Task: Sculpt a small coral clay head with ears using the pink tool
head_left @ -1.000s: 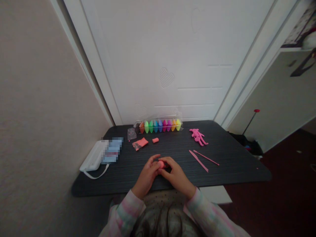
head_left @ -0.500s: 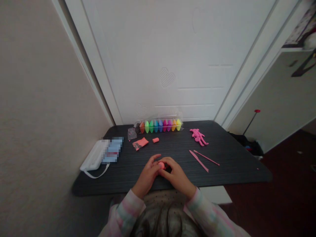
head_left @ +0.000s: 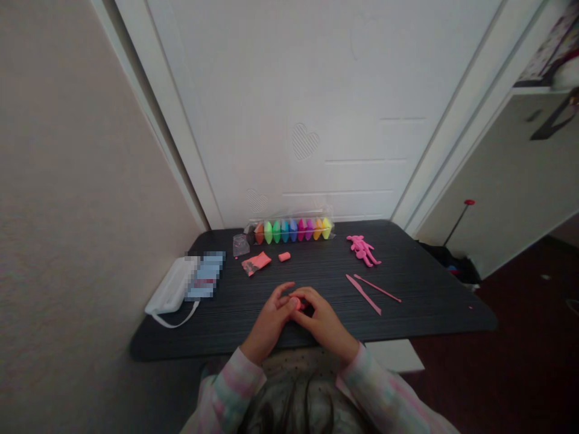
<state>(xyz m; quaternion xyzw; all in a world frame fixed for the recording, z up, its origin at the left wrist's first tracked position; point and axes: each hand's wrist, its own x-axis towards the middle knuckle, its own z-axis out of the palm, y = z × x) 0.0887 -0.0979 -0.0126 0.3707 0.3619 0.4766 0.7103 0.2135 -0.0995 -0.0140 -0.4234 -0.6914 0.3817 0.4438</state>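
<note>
Between my fingers, near the table's front edge, is a small coral-pink lump of modelling clay [head_left: 295, 303]. My left hand [head_left: 274, 314] grips it from the left, with the thumb pressed on top. From the right, my right hand [head_left: 320, 313] curls its fingers and thumb around the same lump. Part of the clay is hidden by the fingers. Beyond my hands lie a short coral clay piece [head_left: 284, 257] and an opened coral clay packet [head_left: 256, 263]. To the right are a pink modelling knife [head_left: 363, 295] and a thin pink stick tool [head_left: 377, 288].
A clear tray of coloured clay packs [head_left: 293, 231] stands at the back of the dark table [head_left: 190, 334]. Beside it sits a small clear plastic piece [head_left: 241, 244]. Pink figure-shaped pieces [head_left: 363, 251] lie right; a white case [head_left: 169, 286] with a strap lies left.
My left thumb has shifted slightly over the clay, which both hands still hold. The whole view has moved a little; the things on the table stay in place.
</note>
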